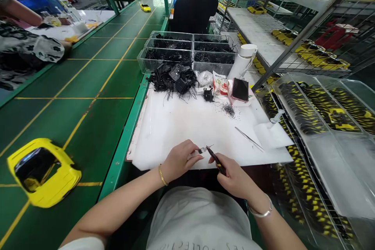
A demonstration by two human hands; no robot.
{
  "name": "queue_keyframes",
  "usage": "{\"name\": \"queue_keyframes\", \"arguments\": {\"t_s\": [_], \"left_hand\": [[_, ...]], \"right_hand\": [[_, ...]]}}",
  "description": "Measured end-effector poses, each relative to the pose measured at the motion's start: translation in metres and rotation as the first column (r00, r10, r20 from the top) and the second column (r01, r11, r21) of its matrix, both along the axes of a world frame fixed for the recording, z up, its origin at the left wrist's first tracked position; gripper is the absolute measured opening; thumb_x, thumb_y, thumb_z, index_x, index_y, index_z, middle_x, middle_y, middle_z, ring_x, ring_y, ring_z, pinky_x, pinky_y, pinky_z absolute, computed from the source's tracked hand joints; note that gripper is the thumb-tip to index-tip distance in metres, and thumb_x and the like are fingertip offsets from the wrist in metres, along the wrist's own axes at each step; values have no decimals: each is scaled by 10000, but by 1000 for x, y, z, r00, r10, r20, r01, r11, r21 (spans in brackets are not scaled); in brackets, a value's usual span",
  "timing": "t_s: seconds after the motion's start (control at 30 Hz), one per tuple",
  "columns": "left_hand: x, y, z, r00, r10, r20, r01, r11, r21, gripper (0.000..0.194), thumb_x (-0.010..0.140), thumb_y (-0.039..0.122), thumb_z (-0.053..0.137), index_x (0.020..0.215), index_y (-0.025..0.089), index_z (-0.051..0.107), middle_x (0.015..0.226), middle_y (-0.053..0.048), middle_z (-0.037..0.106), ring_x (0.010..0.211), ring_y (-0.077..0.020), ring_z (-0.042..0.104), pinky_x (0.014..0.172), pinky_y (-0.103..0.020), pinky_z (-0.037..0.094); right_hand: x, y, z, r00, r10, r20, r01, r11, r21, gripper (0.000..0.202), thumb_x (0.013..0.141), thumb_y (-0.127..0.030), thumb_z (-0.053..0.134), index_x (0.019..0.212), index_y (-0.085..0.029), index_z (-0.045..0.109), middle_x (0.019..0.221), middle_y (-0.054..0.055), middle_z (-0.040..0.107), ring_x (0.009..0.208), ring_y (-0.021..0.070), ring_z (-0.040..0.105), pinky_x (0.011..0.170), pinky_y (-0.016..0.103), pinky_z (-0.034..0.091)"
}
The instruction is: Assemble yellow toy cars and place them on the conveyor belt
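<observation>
My left hand (181, 159) pinches a small pale and dark piece (201, 150) between thumb and fingers, a thin pointed end sticking out to the right. In my right hand (234, 175) is a slim black hand tool (216, 158) with yellow marks; its exact kind is unclear. The tool's dark tip lies close to the small piece, and I cannot tell whether they touch. Both hands are over the near edge of a white work sheet (181, 125). Metal tweezers (249, 138) lie on the sheet to the right.
Black wired parts (178, 78) are heaped before a clear divided tray (191, 66). Nearby are a white bottle (241, 62), a phone (240, 89) and tiny black bits (228, 109). A yellow toy car body (55, 187) sits on the green conveyor (96, 125). Coworkers are left and ahead.
</observation>
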State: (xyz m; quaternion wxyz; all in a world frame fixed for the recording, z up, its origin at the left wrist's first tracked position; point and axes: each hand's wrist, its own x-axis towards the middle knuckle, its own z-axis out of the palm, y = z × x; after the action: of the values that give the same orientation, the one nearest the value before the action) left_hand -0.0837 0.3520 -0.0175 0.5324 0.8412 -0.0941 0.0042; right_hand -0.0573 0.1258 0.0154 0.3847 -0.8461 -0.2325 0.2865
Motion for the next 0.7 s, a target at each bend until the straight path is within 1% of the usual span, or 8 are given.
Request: {"name": "queue_keyframes", "arguments": {"t_s": [0.07,0.13,0.23,0.33,0.43,0.5,0.57,0.7], "left_hand": [[0,0,3,995,-20,-97,14,998,-63,344,883,485,535,867,156,636,768,-46,559,733,-140,481,700,-281,363],[0,-2,5,917,-151,-369,31,950,-310,411,902,518,485,866,139,640,693,-24,527,640,-108,456,637,-257,346],[2,-4,4,703,-395,-592,-128,749,-651,491,894,592,455,915,128,616,601,42,397,484,-45,290,509,-213,217],[2,-6,2,689,-422,-589,-211,662,-720,449,867,577,537,947,141,609,619,52,383,490,-31,288,503,-196,210],[2,-4,2,753,-295,-588,-289,654,-699,384,782,503,698,931,154,637,741,4,523,649,-67,469,628,-202,379],[3,1,4,803,-180,-568,-328,662,-674,381,713,465,777,924,169,662,870,-28,593,808,-110,539,773,-238,436],[7,7,8,847,-92,-523,-314,708,-633,366,678,426,814,917,183,681,942,-38,617,897,-138,548,858,-261,432],[13,20,22,894,35,-448,-313,764,-565,351,653,413,832,890,190,700,919,-36,632,901,-159,555,890,-285,434]], "right_hand": [[1,-1,-1,1000,-5,-20,5,1000,26,383,679,-65,415,1008,-218,536,724,-37,449,646,127,370,612,280,303],[3,-5,-4,999,-18,-51,23,995,101,397,672,-68,411,1017,-215,543,731,-30,441,657,128,368,624,284,305],[6,-16,-12,984,-75,-162,124,940,318,397,678,-96,445,1045,-199,554,739,-15,407,678,130,358,643,292,301],[12,-35,-15,891,-145,-431,390,730,562,354,686,-165,517,1037,-196,555,730,-9,355,644,123,311,591,278,258],[22,-64,-9,747,-189,-637,655,371,658,299,612,-203,544,912,-202,531,698,-14,261,603,122,247,532,252,220],[29,-84,-5,681,-241,-691,731,175,659,286,573,-214,523,858,-210,499,693,-19,194,587,130,208,503,239,219],[35,-101,-5,632,-291,-718,765,84,638,274,572,-231,498,844,-216,470,703,-20,167,583,138,191,486,237,242],[39,-113,-13,605,-335,-723,779,62,623,234,607,-269,481,831,-222,434,711,-22,161,592,146,216,481,246,312]]}}
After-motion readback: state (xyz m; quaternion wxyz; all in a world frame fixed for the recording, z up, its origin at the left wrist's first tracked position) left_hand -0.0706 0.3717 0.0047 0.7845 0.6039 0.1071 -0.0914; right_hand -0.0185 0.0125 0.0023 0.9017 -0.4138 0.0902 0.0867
